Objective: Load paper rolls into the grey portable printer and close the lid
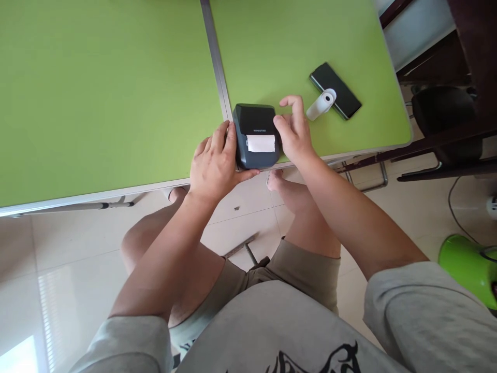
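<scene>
A small dark receipt printer [256,115] sits at the near edge of the green table, with a strip of white paper [261,143] sticking out of its front slot. My left hand [215,158] grips the printer's left side, fingers along the side and thumb at its front lower edge. On the other side is my right hand [295,129], its thumb close to the printer's right upper edge and its index finger bent and held apart. Whether that thumb touches the casing I cannot tell. Right of it, a white paper roll [319,107] leans on a black phone [337,89].
The green table [104,93] has a grey metal seam [216,57] just left of the printer. Dark chairs [446,119] stand off to the right. A bright green bin [466,269] is on the tiled floor at lower right. My legs are below the table edge.
</scene>
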### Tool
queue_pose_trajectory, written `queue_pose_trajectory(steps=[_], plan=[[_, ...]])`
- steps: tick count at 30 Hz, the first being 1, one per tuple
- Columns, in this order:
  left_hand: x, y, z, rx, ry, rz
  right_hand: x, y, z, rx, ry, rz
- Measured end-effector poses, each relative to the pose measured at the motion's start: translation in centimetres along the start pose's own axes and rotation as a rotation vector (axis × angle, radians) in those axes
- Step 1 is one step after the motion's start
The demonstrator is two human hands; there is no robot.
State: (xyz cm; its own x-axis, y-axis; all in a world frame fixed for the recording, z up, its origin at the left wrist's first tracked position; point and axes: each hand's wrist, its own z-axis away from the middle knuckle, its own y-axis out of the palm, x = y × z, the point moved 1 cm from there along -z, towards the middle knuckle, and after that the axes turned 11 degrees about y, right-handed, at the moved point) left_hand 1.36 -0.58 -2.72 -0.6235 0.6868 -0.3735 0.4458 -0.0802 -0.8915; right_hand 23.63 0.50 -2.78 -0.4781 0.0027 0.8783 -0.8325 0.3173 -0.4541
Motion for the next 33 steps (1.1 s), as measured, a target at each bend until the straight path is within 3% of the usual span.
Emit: queue_pose_trajectory(steps=[5,22,29,33], plan=[[0.0,-0.1,-0.1,0.017,0.011,0.010,0.0,-0.1,0.0,0.086,0.024,0.080],[0.8,-0.2,-0.4,-0.049,0.025,0.045,-0.6,-0.2,-0.7,0.174,0.030,0.128],[0.7,0.0,-0.6,-0.043,0.024,0.029,-1.0,-0.4,-1.7,0.318,0.141,0.017],[0.7,0.0,-0.7,-0.032,0.013,0.047,-0.4,-0.5,-1.7,0.340,0.163,0.078]])
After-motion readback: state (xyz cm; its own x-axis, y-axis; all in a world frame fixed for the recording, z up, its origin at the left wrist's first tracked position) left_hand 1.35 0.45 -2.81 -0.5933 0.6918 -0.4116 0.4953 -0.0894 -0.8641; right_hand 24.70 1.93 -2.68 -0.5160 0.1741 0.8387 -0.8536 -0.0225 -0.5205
